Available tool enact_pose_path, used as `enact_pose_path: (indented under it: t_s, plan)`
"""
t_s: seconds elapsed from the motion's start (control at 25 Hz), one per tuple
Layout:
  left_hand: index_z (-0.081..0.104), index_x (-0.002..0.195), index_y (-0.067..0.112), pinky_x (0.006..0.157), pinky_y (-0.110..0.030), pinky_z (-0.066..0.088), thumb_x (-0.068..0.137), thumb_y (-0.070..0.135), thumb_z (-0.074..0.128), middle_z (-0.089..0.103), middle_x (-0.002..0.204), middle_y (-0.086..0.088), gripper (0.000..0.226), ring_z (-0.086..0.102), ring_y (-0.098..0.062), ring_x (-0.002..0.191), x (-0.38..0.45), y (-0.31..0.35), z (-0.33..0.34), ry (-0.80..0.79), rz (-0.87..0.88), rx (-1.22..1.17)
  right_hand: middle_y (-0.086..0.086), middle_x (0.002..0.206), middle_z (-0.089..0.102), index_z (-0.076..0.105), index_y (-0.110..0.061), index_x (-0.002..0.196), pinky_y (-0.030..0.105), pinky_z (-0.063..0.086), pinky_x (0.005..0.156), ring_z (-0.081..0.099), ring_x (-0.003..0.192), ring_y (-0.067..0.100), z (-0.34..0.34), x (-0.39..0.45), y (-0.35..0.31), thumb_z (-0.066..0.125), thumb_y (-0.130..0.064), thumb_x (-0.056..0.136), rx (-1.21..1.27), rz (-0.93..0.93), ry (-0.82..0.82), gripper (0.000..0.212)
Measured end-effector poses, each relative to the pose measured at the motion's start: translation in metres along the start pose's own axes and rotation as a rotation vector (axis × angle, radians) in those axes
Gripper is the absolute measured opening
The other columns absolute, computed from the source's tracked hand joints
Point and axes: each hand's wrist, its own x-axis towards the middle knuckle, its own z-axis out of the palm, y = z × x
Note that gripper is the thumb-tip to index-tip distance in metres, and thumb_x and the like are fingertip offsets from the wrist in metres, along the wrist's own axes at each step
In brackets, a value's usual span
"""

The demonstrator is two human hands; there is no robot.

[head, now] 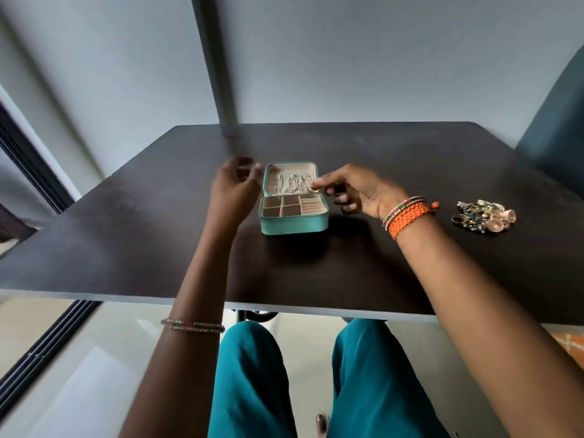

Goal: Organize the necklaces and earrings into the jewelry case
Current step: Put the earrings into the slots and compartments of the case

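A small teal jewelry case (294,224) lies open near the middle of a dark surface (126,248), its lid tilted back and its tray of square compartments facing up. Just left of the case, the left hand (235,184) hovers above the surface, fingers loosely curled and holding nothing. Inside the lid, several silver necklaces (292,183) hang in a row. At the right edge of the lid, the right hand (357,191) pinches a small gold-toned piece (313,185) between thumb and fingertip; what kind of piece it is cannot be told. An orange braided bracelet (407,218) wraps that wrist. Well to the right of the case, a loose pile of earrings and other jewelry (483,216) rests on the surface.
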Motion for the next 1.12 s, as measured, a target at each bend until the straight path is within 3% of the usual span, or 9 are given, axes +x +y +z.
enact_pose_path:
  t_s: [0.08, 0.16, 0.28, 0.36, 0.56, 0.64, 0.88, 1.0, 1.12]
  plan:
    - [0.055, 0.124, 0.01, 0.091, -0.032, 0.05, 0.086, 0.033, 0.058, 0.067, 0.113, -0.009, 0.044, 0.064, -0.017, 0.096, 0.0, -0.025, 0.006, -0.098, -0.092, 0.05, -0.01, 0.048, 0.036, 0.067, -0.011, 0.077, 0.014, 0.013, 0.032, 0.021, 0.034, 0.002, 0.002, 0.004, 0.002, 0.064, -0.017, 0.081, -0.018, 0.011, -0.04, 0.008]
    - [0.055, 0.126, 0.012, 0.1, -0.038, 0.048, 0.078, 0.035, 0.051, 0.066, 0.117, -0.006, 0.053, 0.063, -0.019, 0.108, -0.003, -0.039, 0.011, -0.139, -0.086, 0.069, -0.011, 0.043, 0.028, 0.068, -0.011, 0.073, 0.015, 0.01, 0.032, 0.017, 0.032, 0.003, 0.002, 0.007, 0.005, 0.062, -0.016, 0.083, 0.0, 0.009, -0.04, 0.013]
    - [0.057, 0.122, 0.018, 0.099, -0.043, 0.048, 0.08, 0.029, 0.045, 0.067, 0.115, -0.004, 0.044, 0.062, -0.018, 0.11, -0.006, -0.041, 0.013, -0.168, -0.051, 0.088, -0.012, 0.039, 0.026, 0.059, -0.012, 0.066, 0.015, 0.012, 0.031, 0.016, 0.031, 0.004, 0.003, 0.009, 0.007, 0.064, -0.016, 0.08, 0.0, -0.004, -0.028, 0.015]
    - [0.056, 0.124, 0.018, 0.1, -0.038, 0.047, 0.089, 0.021, 0.047, 0.066, 0.118, -0.004, 0.036, 0.061, -0.018, 0.112, -0.008, -0.039, 0.013, -0.173, -0.008, 0.116, -0.011, 0.04, 0.026, 0.052, -0.017, 0.057, 0.015, 0.012, 0.032, 0.015, 0.033, 0.004, 0.006, 0.009, 0.007, 0.067, -0.016, 0.077, -0.033, -0.008, -0.013, 0.025]
    - [0.054, 0.128, 0.017, 0.098, -0.031, 0.047, 0.096, 0.014, 0.045, 0.065, 0.122, -0.002, 0.034, 0.06, -0.016, 0.112, -0.007, -0.041, 0.012, -0.166, 0.043, 0.147, -0.011, 0.042, 0.028, 0.053, -0.02, 0.034, 0.016, 0.011, 0.034, 0.016, 0.036, 0.004, 0.009, 0.009, 0.009, 0.068, -0.015, 0.077, -0.059, -0.032, 0.021, 0.046]
    - [0.055, 0.127, 0.017, 0.097, -0.031, 0.048, 0.096, 0.014, 0.045, 0.065, 0.121, -0.002, 0.033, 0.06, -0.016, 0.111, -0.007, -0.042, 0.013, -0.159, 0.045, 0.138, -0.011, 0.042, 0.029, 0.055, -0.019, 0.036, 0.015, 0.012, 0.035, 0.017, 0.037, 0.004, 0.008, 0.008, 0.009, 0.068, -0.015, 0.076, -0.065, -0.047, 0.036, 0.042]
    - [0.057, 0.125, 0.015, 0.096, -0.031, 0.048, 0.095, 0.014, 0.047, 0.067, 0.119, -0.003, 0.032, 0.061, -0.016, 0.11, -0.007, -0.044, 0.014, -0.135, 0.069, 0.137, -0.003, 0.053, 0.038, 0.068, -0.009, 0.073, 0.015, 0.017, 0.033, 0.021, 0.04, 0.005, 0.006, 0.007, 0.014, 0.072, -0.014, 0.076, -0.159, -0.144, 0.032, 0.007]
    - [0.056, 0.126, 0.015, 0.092, -0.026, 0.048, 0.096, 0.014, 0.047, 0.067, 0.118, -0.003, 0.032, 0.061, -0.015, 0.108, -0.008, -0.044, 0.014, -0.132, 0.069, 0.142, 0.003, 0.064, 0.053, 0.07, -0.011, 0.08, 0.014, 0.019, 0.031, 0.023, 0.036, 0.003, 0.009, 0.006, 0.017, 0.071, -0.01, 0.079, -0.178, -0.194, 0.025, 0.002]
    - [0.057, 0.126, 0.015, 0.087, -0.023, 0.047, 0.096, 0.015, 0.047, 0.067, 0.117, -0.002, 0.031, 0.061, -0.014, 0.107, -0.008, -0.045, 0.014, -0.128, 0.074, 0.152, -0.005, 0.056, 0.053, 0.065, -0.016, 0.078, 0.014, 0.019, 0.031, 0.023, 0.035, 0.001, 0.009, 0.005, 0.017, 0.069, -0.008, 0.081, -0.135, -0.234, 0.066, 0.01]
